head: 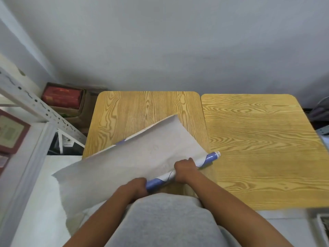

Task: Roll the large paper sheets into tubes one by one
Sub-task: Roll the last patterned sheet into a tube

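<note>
Writing on the paper sheet (124, 163) is too faint to read. My left hand (134, 187) and right hand (184, 169) both curl around its rolled blue-and-white tube part (207, 158), over the left wooden desk (135, 111).

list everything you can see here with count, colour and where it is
paper sheet: one, grey-white back, partly rolled, loose part lifted over the left table
rolled part of the sheet: one, blue and white, its end poking right past the right hand
wooden tables: two, yellow-brown grain, side by side against the wall
cardboard box: one, brown, far left on the floor, holding a red pack
metal shelf frame: one, white, left edge
framed picture: one, dark red frame, far left
wall: grey, behind the tables
left hand: grips the roll's near end
right hand: grips the roll further right
</note>
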